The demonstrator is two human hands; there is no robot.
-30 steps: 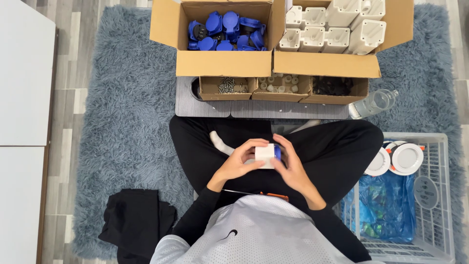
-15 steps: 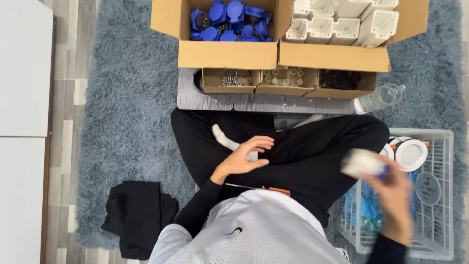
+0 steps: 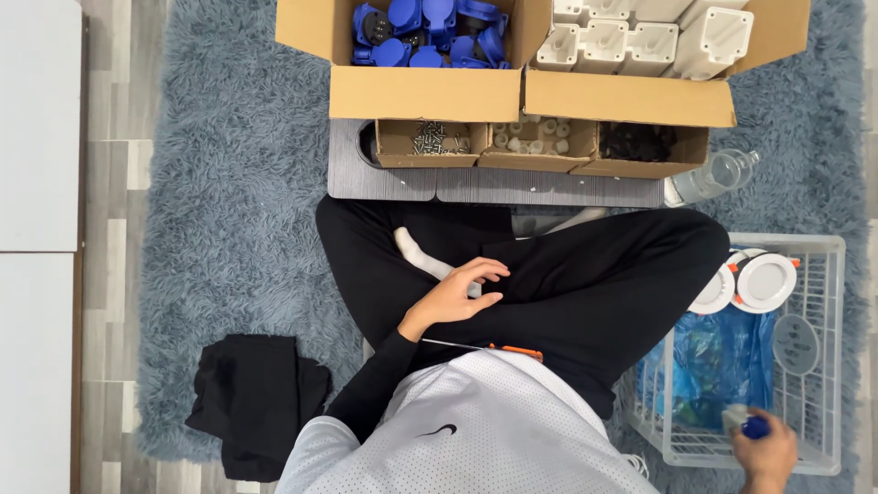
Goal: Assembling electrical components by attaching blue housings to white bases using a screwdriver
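A shaggy grey-blue rug (image 3: 229,229) spreads under everything, well beyond the fingers of both hands. Far ahead of the fingers stand 2 large open cardboard boxes, 1 of blue plastic parts (image 3: 425,32) and 1 of white plastic housings (image 3: 640,41), with 3 small cardboard trays (image 3: 530,146) just before them. The white wire basket (image 3: 814,366) surrounds the right hand (image 3: 766,453), whose fingers are clenched around a small white-and-blue plastic assembly (image 3: 745,424) held low inside the basket, beside a blue plastic bag (image 3: 722,366). The left hand (image 3: 453,297) rests on the black trouser leg, fingers loosely curled, grasping nothing.
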